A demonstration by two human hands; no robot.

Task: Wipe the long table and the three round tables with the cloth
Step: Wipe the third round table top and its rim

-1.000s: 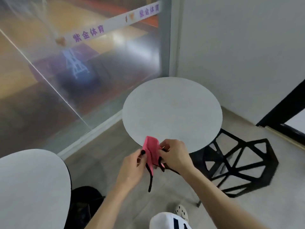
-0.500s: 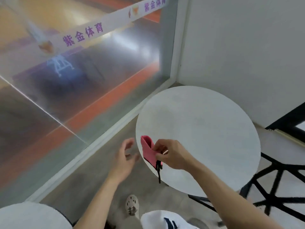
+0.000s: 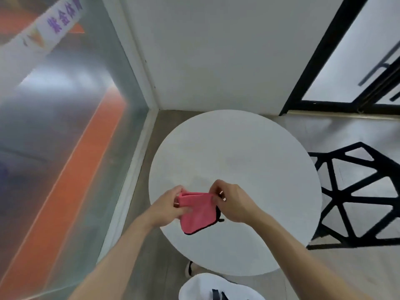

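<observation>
Both hands pinch the folded pink cloth with black edging [image 3: 198, 212] above the round white worktop [image 3: 249, 169]: left hand [image 3: 171, 204] at its left corner, right hand [image 3: 232, 202] at its right.

Corner of a room. Plain white painted wall [image 3: 216, 50] straight ahead, small dark marks near its left edge. Left side: full-height frosted glass partition [image 3: 54, 126] in a white frame, meeting the wall at the corner. White banner strip with purple Chinese characters [image 3: 43, 29] runs across the glass, top left. Blurred orange band and grey areas show through the glass. Right: black-framed glass door [image 3: 350, 61], brass-coloured threshold strip below it. Floor is grey wood-look planks [image 3: 151, 245]. Black geometric open-frame metal chair [image 3: 357, 195] stands at the right. Light is soft and even, no hard shadows.
</observation>
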